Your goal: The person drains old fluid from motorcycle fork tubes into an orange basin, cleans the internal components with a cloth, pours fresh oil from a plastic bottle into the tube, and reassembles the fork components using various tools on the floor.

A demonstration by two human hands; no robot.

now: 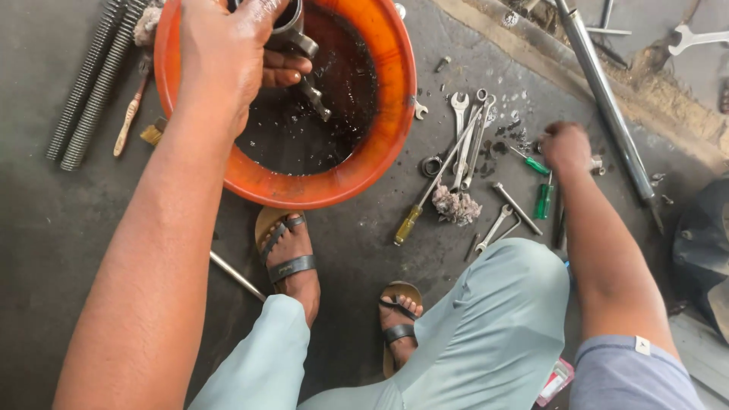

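Observation:
My left hand (228, 57) is over the orange basin (395, 91), closed around a dark metal part (300, 38) with a lug hanging from it. The basin holds black oily liquid. My right hand (566, 146) is down on the floor to the right, fingers curled among the scattered tools, next to a green-handled screwdriver (542, 199). Whether that hand grips anything is hidden. Between basin and right hand lie several wrenches (460, 114), a yellow-handled screwdriver (414, 216) and a wad of dirty cotton waste (456, 205).
Two coil springs (91, 83) and a worn brush (130, 114) lie left of the basin. A long chrome tube (607, 99) runs diagonally at the upper right. A thin rod (235, 275) lies by my sandalled left foot (292, 258). A dark object (702, 243) sits at the right edge.

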